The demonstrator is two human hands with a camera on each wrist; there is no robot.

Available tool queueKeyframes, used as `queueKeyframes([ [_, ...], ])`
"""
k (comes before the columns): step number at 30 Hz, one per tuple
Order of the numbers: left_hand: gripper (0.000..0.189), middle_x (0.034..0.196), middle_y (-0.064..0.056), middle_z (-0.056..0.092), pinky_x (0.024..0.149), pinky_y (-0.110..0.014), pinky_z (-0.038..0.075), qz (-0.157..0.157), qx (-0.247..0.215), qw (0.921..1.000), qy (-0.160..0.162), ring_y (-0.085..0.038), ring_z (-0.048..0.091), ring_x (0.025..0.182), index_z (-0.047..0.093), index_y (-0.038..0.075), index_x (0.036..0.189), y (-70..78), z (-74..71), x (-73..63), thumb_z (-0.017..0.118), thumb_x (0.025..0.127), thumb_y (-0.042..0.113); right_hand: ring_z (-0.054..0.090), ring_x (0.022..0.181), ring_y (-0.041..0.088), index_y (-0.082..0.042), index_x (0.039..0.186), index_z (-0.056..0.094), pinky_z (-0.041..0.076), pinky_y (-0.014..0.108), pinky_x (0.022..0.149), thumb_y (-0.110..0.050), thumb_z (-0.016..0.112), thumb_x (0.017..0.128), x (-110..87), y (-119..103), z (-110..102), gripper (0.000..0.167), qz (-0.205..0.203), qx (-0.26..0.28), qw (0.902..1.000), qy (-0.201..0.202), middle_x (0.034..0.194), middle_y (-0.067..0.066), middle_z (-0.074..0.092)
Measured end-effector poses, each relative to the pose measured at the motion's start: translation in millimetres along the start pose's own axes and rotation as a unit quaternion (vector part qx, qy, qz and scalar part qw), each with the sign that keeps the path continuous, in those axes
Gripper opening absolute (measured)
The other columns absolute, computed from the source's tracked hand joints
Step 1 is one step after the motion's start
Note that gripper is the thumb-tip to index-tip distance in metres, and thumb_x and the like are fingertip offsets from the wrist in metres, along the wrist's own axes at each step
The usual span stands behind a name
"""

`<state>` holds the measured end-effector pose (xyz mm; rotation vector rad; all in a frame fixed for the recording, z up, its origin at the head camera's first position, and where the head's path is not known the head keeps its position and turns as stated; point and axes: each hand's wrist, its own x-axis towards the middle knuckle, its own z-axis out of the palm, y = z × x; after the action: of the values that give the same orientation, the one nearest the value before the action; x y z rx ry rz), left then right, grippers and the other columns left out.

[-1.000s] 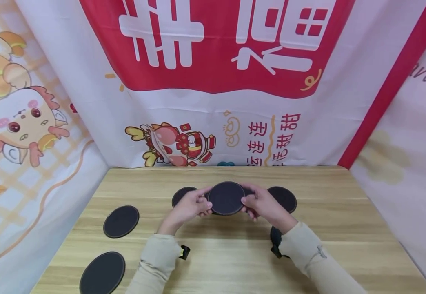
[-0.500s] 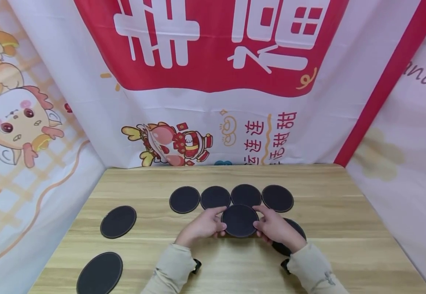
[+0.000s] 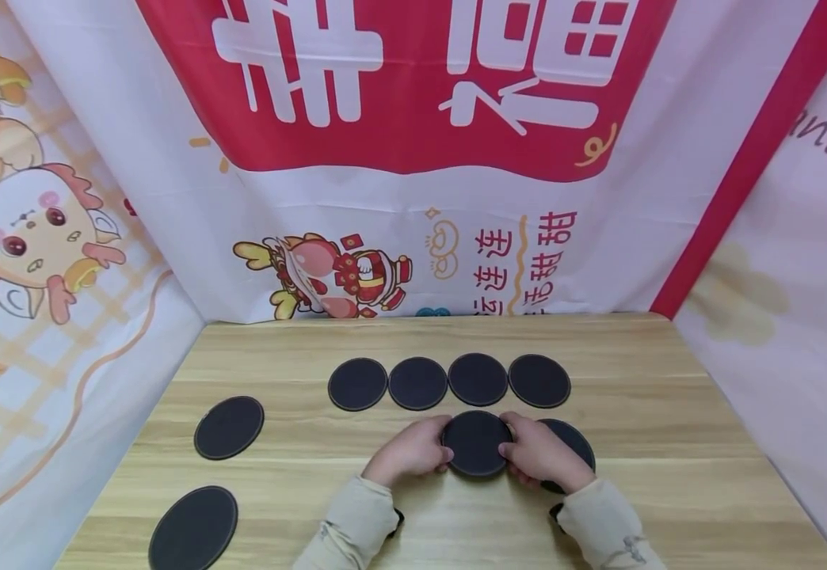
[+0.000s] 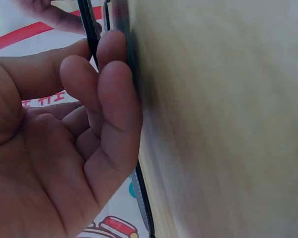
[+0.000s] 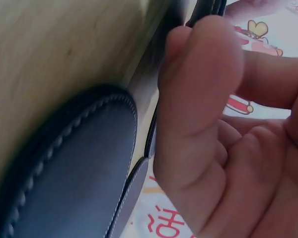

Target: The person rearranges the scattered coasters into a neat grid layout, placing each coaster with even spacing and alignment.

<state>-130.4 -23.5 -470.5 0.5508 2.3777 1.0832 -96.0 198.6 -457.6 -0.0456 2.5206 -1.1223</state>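
A round black coaster (image 3: 478, 443) with a stitched rim is held flat between both hands, low over the table. My left hand (image 3: 413, 451) pinches its left edge between thumb and fingers. On the opposite edge my right hand (image 3: 543, 453) does the same. In the left wrist view the coaster's edge (image 4: 91, 29) appears thin and dark by the fingertips. Another coaster (image 3: 572, 440) lies on the table behind the right hand, partly covered by it; in the right wrist view this stitched coaster (image 5: 84, 158) shows close beside the fingers.
Several matching coasters stretch in a side-by-side row across the table's back, from the leftmost (image 3: 358, 385) to the rightmost (image 3: 539, 381). Two more coasters, one farther (image 3: 229, 427) and one nearer (image 3: 194, 528), lie at left. A printed cloth (image 3: 413, 142) hangs behind the wooden table (image 3: 299, 491).
Both hands have brought the held coaster from over the back row toward the front and right, and lower to the table. The back-row coasters it had covered now show fully.
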Motion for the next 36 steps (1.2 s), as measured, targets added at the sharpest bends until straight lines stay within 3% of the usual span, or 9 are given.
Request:
queueKeyframes([
  [5,0.057,0.065,-0.006,0.066,0.055,-0.027,0.047,-0.017,0.03,0.9994,0.002,-0.015,0.06,0.054,0.044,-0.006,0.147,1.7,-1.9,-0.6,0.066,0.096,0.007,0.056,0.044,0.02,0.004,0.136,0.055,0.049,0.033,0.041,-0.004,0.06,0.098,1.1,1.8,-12.0,0.039,0.001,-0.019,0.9998,0.011,0.06,0.01,0.058],
  [10,0.057,0.066,-0.006,0.066,0.051,-0.028,0.047,-0.023,0.021,0.9995,-0.002,-0.016,0.06,0.053,0.045,-0.005,0.147,4.1,0.2,-0.4,0.066,0.096,0.009,0.055,0.045,0.019,0.0,0.104,0.068,0.049,0.032,0.041,-0.004,0.059,0.098,1.4,12.1,-32.7,0.011,0.017,-0.055,0.9977,0.036,0.06,0.008,0.055],
  [15,0.056,0.065,-0.002,0.065,0.064,-0.028,0.049,-0.01,0.042,0.9991,-0.005,-0.012,0.059,0.055,0.047,-0.004,0.146,7.4,4.9,1.8,0.067,0.095,0.012,0.057,0.049,0.021,0.001,0.1,0.068,0.052,0.033,0.044,-0.003,0.059,0.098,0.7,21.0,-46.2,0.01,0.038,-0.095,0.9945,0.021,0.062,0.009,0.055],
  [23,0.057,0.067,0.003,0.065,0.082,-0.032,0.049,-0.012,0.063,0.9979,-0.002,-0.01,0.06,0.064,0.048,-0.002,0.146,9.9,7.9,3.2,0.068,0.096,0.016,0.053,0.048,0.019,-0.001,0.092,0.068,0.046,0.032,0.047,-0.004,0.06,0.097,4.8,20.9,-48.1,0.01,0.018,-0.131,0.9911,0.015,0.06,0.006,0.055],
  [25,0.055,0.067,0.002,0.065,0.079,-0.032,0.049,-0.016,0.059,0.9982,-0.003,-0.01,0.06,0.064,0.05,-0.002,0.145,10.1,7.4,1.6,0.068,0.096,0.016,0.053,0.048,0.019,-0.002,0.091,0.067,0.046,0.032,0.048,-0.004,0.06,0.097,5.3,19.6,-47.7,0.01,0.015,-0.132,0.991,0.012,0.06,0.006,0.055],
  [30,0.05,0.067,-0.003,0.065,0.056,-0.03,0.05,-0.031,0.015,0.9994,-0.01,-0.017,0.061,0.055,0.053,-0.001,0.14,10.2,6.9,-1.2,0.068,0.096,0.017,0.053,0.056,0.02,-0.004,0.086,0.067,0.046,0.034,0.055,-0.006,0.062,0.096,6.2,19.0,-47.9,0.012,0.001,-0.148,0.9888,0.016,0.064,0.004,0.055],
  [36,0.049,0.068,-0.007,0.066,0.051,-0.028,0.049,-0.037,-0.012,0.9991,-0.017,-0.02,0.062,0.055,0.053,-0.001,0.14,10.7,7.5,-3.1,0.067,0.097,0.02,0.054,0.069,0.021,-0.004,0.084,0.069,0.048,0.04,0.068,-0.009,0.065,0.095,6.3,20.6,-47.4,0.012,-0.025,-0.183,0.9821,0.034,0.074,0.002,0.059],
])
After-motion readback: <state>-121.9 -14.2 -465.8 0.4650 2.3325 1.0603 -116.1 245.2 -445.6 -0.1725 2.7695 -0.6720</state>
